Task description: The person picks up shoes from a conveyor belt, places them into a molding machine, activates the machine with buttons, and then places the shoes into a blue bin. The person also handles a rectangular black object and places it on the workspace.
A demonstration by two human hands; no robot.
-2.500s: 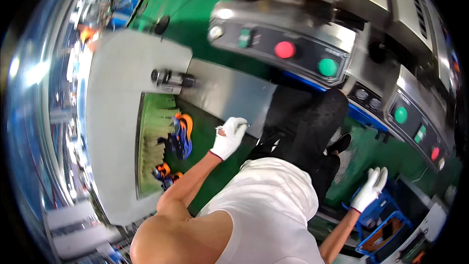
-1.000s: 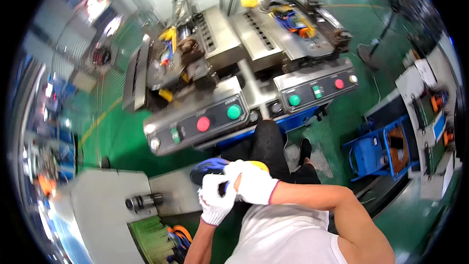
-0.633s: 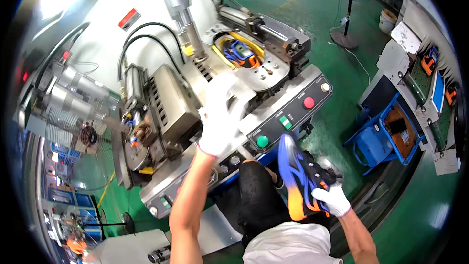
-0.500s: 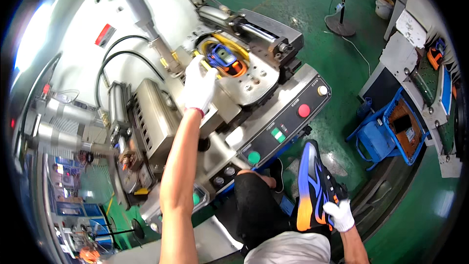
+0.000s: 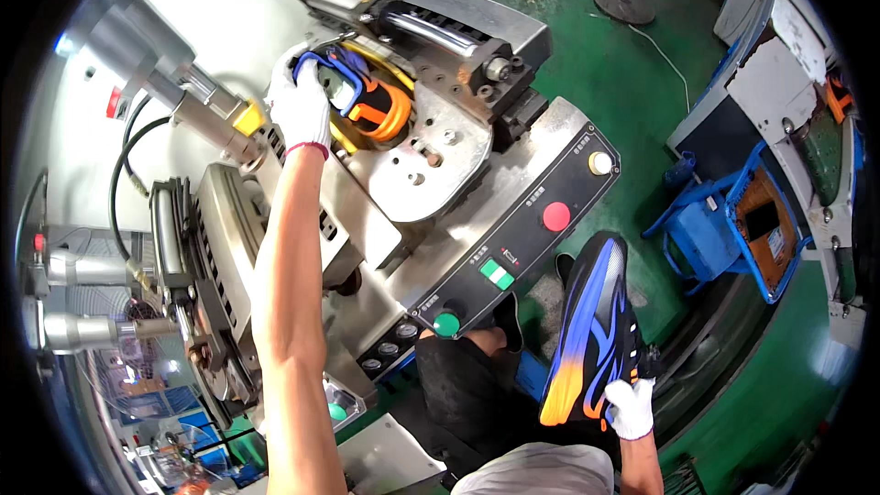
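One running shoe point(image 5: 591, 330), blue, orange and black, raised beyond the near right corner of the press machine, toe up, sole edge toward the machine; right hand point(image 5: 631, 411), white glove, grasping it at the heel end. One matching shoe point(image 5: 380, 115), in the machine between yellow pads point(image 5: 392, 64), toward the far edge of the steel plate point(image 5: 422, 192), orange heel facing the near edge; left hand point(image 5: 298, 115), white glove, against its blue far-left part, whether clenched on it cannot be told. One black control panel point(image 5: 513, 229) along the machine's near edge: white button point(image 5: 599, 163) at the right corner, then red button point(image 5: 556, 216), green-and-white switch point(image 5: 497, 275), green button point(image 5: 446, 324); small white lettering beside the controls. One red-and-white label point(image 5: 116, 102) on the white housing beyond. Steel cylinder point(image 5: 431, 27) along the plate's far right side. Left forearm across the machine, hiding part of its middle. At right: blue stool point(image 5: 701, 238), brown board point(image 5: 779, 247) in a blue frame, dark flat device point(image 5: 761, 218) on the board.
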